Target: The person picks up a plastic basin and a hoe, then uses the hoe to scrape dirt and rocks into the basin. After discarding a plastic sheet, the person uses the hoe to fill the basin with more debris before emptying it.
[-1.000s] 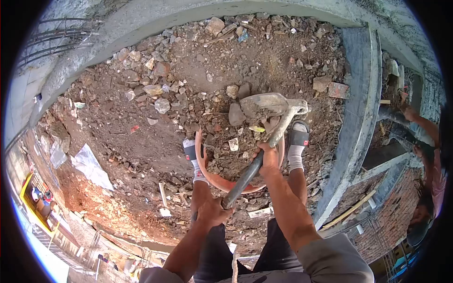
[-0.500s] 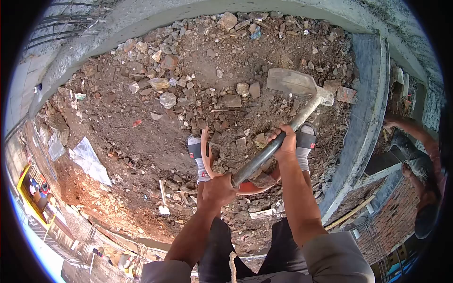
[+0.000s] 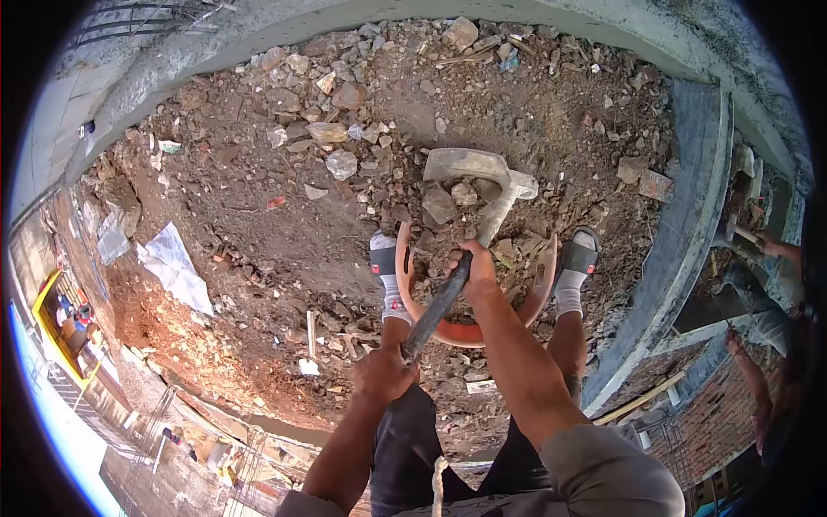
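Your left hand [image 3: 383, 375] and right hand [image 3: 475, 265] both grip the hoe [image 3: 469, 168] tight. Pull too hard and rocks [image 3: 439, 205] could miss the tub [image 3: 465, 333] and hit your feet [image 3: 579, 258].

Hoe [image 3: 439, 306] over basin [image 3: 469, 334], basin btwn L foot [image 3: 385, 263] & R foot [image 3: 577, 258], beam [image 3: 689, 215] far R

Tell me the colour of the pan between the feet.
The pan is orange, clearest in the head view along its near rim.

Sunlit dirt floor [image 3: 258, 233] strewn with rubble [image 3: 343, 164]; concrete walls [image 3: 689, 215] around; brick wall [image 3: 715, 414] perhaps below.
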Tool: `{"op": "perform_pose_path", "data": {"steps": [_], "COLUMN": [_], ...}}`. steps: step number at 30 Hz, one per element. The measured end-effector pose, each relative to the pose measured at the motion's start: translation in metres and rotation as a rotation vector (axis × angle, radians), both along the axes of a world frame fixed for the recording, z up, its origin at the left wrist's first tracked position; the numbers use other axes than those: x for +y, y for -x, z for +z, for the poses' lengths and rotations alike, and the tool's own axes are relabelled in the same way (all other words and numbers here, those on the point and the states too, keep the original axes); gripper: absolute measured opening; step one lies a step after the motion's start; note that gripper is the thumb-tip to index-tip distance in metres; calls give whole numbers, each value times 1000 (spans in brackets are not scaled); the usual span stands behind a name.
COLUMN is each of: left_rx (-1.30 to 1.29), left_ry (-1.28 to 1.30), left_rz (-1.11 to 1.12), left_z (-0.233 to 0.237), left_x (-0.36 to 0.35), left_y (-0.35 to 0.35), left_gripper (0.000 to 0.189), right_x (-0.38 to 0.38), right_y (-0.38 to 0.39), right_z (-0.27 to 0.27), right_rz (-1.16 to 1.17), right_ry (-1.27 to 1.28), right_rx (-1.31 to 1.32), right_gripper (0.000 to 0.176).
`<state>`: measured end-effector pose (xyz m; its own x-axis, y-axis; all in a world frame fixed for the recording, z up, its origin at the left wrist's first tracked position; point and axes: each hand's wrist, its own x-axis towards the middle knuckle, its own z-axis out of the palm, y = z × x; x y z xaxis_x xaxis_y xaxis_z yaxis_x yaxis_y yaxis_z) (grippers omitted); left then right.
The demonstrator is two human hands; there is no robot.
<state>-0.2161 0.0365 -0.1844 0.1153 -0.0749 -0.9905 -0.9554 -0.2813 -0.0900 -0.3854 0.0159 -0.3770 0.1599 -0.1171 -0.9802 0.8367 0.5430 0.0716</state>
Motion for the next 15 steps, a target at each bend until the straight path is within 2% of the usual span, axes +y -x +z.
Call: {"op": "perform_pose_path", "data": {"steps": [2, 3, 6, 7, 9, 11, 15], "left_rx": [31, 46, 103, 168, 160, 165, 232], "left_ry": [29, 27, -14, 2, -127, -220, -256], "left_rz": [26, 79, 20, 82, 88, 94, 25], "left_z": [8, 10, 31, 39, 52, 61, 84], "left_x": [15, 30, 60, 70, 75, 94, 86], "left_y": [-2, -4, -7, -15, -24, -43, -88], "left_gripper": [54, 57, 61, 56, 56, 55, 54], "right_x": [8, 12, 48, 57, 80, 103, 157], "right_y": [4, 5, 5, 2, -5, -15, -42], "right_z": [12, 22, 39, 46, 65, 82, 103], "right_rz": [44, 84, 107, 121, 148, 126, 55], "right_ry": [25, -6, -130, -167, -250, -244, -302], "right_rx": [29, 39, 39, 58, 96, 101, 109], "right_gripper": [14, 14, 15, 15, 15, 16, 16]}}
